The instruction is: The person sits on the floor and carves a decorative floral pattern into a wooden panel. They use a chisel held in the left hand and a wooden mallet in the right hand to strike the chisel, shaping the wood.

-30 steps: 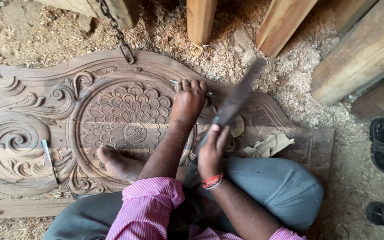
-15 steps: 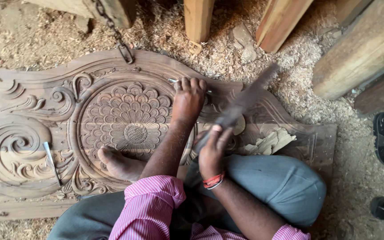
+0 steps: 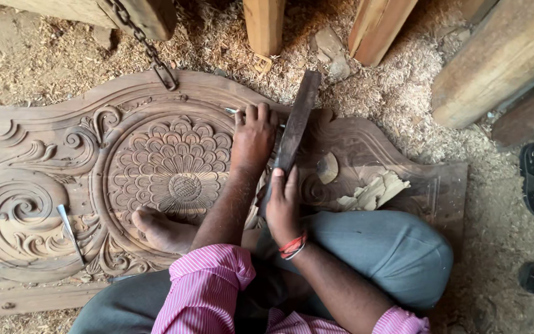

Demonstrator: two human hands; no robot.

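From the head view, the right hand point(image 3: 283, 204) is clamped around the lower end of a flat wooden mallet point(image 3: 294, 127), a long dark bar. Its long axis runs up and slightly rightward from that grip, the free end pointing away from the person toward the sawdust point(image 3: 403, 86) beyond the panel's top edge. The bar is smooth and worn, straight-sided and square at the tip. Just left of the bar's middle, the left hand point(image 3: 253, 137) lies knuckles up on the carved wooden panel point(image 3: 63, 161), fingers curled shut on a thin metal chisel point(image 3: 230, 111) whose bright tip pokes out leftward past the fingers. Both forearms reach forward from pink striped sleeves point(image 3: 208, 284), the right wrist wearing a red band point(image 3: 293, 245), the left arm straighter and longer in its reach. The panel is brown hardwood, cut in relief: a round many-petalled flower point(image 3: 177, 170) left of the left hand, scrolls further left, and a plainer, rougher patch with pale wood chips point(image 3: 372, 192) right of the mallet grip. A bare foot point(image 3: 159, 229) rests on the carving below the flower. A second slim chisel point(image 3: 69, 229) lies loose far left
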